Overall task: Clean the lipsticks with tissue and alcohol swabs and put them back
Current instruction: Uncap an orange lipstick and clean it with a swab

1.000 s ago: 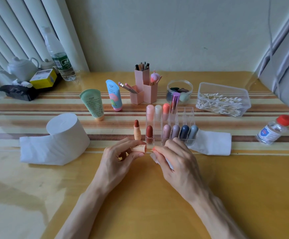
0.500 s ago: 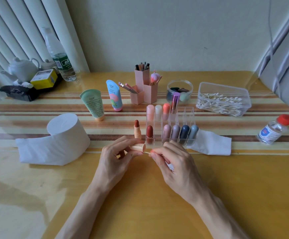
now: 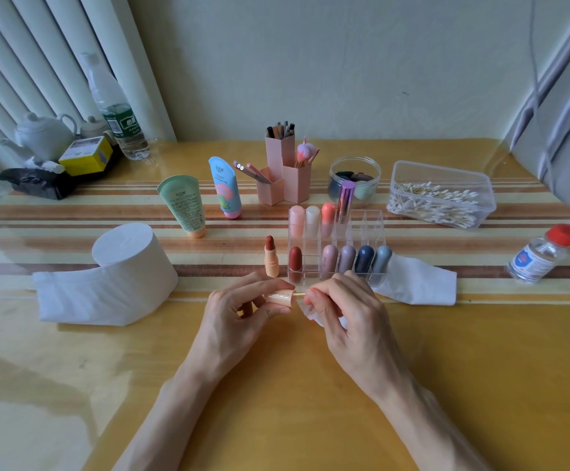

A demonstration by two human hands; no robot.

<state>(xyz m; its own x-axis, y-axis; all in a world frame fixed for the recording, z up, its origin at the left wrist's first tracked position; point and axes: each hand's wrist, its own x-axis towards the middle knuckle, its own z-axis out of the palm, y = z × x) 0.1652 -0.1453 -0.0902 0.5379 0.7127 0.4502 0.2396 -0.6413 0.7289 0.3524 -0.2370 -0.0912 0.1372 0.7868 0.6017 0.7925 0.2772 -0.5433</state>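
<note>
My left hand (image 3: 239, 311) grips a peach lipstick cap (image 3: 280, 297), its open end facing right. My right hand (image 3: 341, 314) pinches a thin cotton swab (image 3: 300, 294) whose tip goes into the cap, and it also holds a crumpled piece of tissue (image 3: 310, 312). Just behind my hands an uncapped brown-red lipstick (image 3: 271, 255) stands upright on the table. To its right is the clear acrylic organizer (image 3: 361, 226) with several capped lipsticks in its slots.
A toilet roll (image 3: 124, 270) lies at the left, a flat tissue (image 3: 419, 280) right of the organizer. An alcohol bottle (image 3: 541, 254) with a red cap and a box of cotton swabs (image 3: 441, 195) are at the right. Tubes, pink brush holders (image 3: 283, 171) and a jar stand behind.
The cap has turned a little in my left hand and the right hand's fingers shifted on the swab. Both hands stay in the same spot.
</note>
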